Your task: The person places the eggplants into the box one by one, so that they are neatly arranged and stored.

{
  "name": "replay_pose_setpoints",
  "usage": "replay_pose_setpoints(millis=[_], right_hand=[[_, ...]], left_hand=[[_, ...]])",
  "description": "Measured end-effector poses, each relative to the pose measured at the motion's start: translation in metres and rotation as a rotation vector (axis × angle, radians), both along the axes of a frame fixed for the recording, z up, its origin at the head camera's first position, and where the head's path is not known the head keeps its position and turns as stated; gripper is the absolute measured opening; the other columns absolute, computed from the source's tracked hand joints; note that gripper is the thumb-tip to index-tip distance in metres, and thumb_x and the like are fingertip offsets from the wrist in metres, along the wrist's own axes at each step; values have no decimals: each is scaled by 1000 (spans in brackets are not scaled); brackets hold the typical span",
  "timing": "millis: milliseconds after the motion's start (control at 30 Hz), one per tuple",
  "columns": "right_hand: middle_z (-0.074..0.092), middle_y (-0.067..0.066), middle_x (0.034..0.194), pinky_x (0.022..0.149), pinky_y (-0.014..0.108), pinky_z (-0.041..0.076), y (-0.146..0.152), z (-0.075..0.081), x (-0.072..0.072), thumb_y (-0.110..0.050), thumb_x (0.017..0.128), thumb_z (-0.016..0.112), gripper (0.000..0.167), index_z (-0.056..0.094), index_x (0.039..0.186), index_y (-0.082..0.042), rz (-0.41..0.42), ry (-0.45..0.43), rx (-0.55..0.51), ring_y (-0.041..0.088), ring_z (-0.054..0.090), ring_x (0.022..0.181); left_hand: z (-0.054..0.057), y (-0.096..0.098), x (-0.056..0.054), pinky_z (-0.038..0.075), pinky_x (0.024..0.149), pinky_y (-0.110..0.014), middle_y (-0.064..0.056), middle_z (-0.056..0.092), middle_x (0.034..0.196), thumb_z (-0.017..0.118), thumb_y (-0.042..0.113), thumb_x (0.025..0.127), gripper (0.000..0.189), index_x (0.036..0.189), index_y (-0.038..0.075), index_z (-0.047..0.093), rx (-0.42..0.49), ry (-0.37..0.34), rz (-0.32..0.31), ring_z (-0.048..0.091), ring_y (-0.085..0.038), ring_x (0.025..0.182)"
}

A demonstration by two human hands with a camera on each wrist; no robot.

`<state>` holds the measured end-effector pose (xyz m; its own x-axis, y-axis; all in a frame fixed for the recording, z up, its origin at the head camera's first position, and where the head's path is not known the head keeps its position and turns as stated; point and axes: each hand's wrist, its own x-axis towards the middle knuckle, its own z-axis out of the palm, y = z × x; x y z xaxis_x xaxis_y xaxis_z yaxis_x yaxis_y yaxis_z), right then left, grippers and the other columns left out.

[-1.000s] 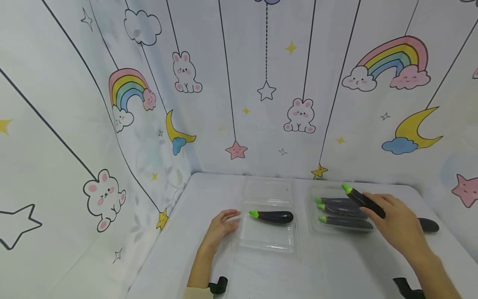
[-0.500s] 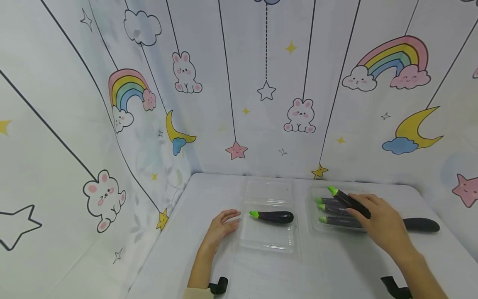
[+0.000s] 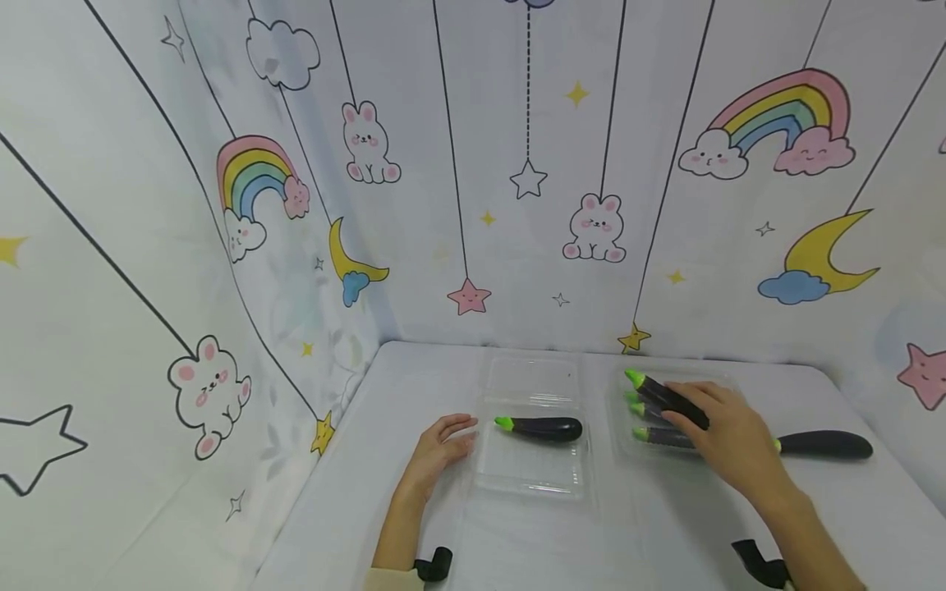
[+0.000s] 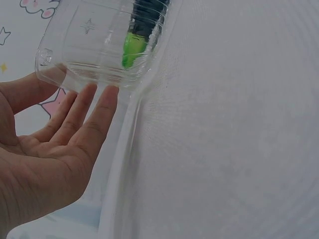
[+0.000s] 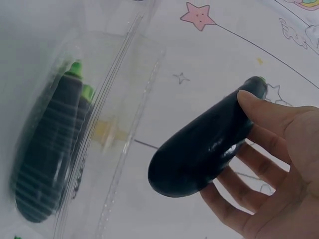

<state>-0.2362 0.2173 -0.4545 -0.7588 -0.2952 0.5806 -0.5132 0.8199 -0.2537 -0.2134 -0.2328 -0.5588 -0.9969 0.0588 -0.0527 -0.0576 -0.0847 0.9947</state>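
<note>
In the head view my right hand (image 3: 732, 439) grips a dark eggplant (image 3: 668, 400) with a bright green stem end, above the right clear plastic box (image 3: 621, 450). Several more eggplants (image 3: 665, 437) lie in that box, partly covered by my hand. The right wrist view shows the held eggplant (image 5: 199, 144) between thumb and fingers. My left hand (image 3: 436, 455), fingers nearly straight, is at the left side of another clear plastic box (image 3: 528, 491). One eggplant (image 3: 543, 429) lies across this box. In the left wrist view the fingertips (image 4: 110, 92) are at the box's end.
Another eggplant (image 3: 828, 444) lies on the white table (image 3: 539, 542) to the right of the right box. A clear lid section (image 3: 532, 373) lies flat behind the left box. White patterned cloth (image 3: 443, 164) rises behind the table and on the left.
My right hand has moved left with the gripped eggplant, further over the right box. More of the eggplant on the table's right side now shows. The left hand has stayed put.
</note>
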Motion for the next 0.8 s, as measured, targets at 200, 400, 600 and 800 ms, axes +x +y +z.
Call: replay_pose_setpoints(millis=[200, 400, 600, 800], right_hand=[[71, 10, 118, 81, 57, 57, -13, -6, -3, -21, 83, 89, 52, 71, 131, -12, 24, 2, -4, 36, 67, 105], [71, 7, 118, 74, 52, 58, -28, -12, -4, -19, 84, 89, 51, 71, 131, -13, 65, -1, -17, 33, 69, 102], [71, 6, 122, 73, 50, 59, -43, -13, -4, -24, 85, 88, 49, 72, 130, -16, 39, -59, -13, 31, 69, 106], [71, 11, 123, 76, 54, 58, -56, -14, -3, -27, 88, 86, 46, 71, 129, -14, 3, -123, 0, 34, 68, 106]], left_hand=[[-1, -1, -1, 55, 98, -26, -20, 55, 151, 67, 2, 97, 52, 147, 0, 52, -8, 0, 3, 55, -37, 138], [0, 0, -1, 55, 97, -26, -23, 54, 152, 67, 2, 97, 51, 146, 0, 53, -11, -2, 10, 54, -40, 138], [-1, 0, -2, 55, 96, -25, -23, 54, 151, 67, 1, 96, 51, 146, -1, 53, -4, 0, 9, 54, -39, 138], [0, 0, -2, 55, 96, -25, -23, 54, 151, 66, 1, 97, 51, 146, -1, 53, -5, 2, 6, 54, -40, 138]])
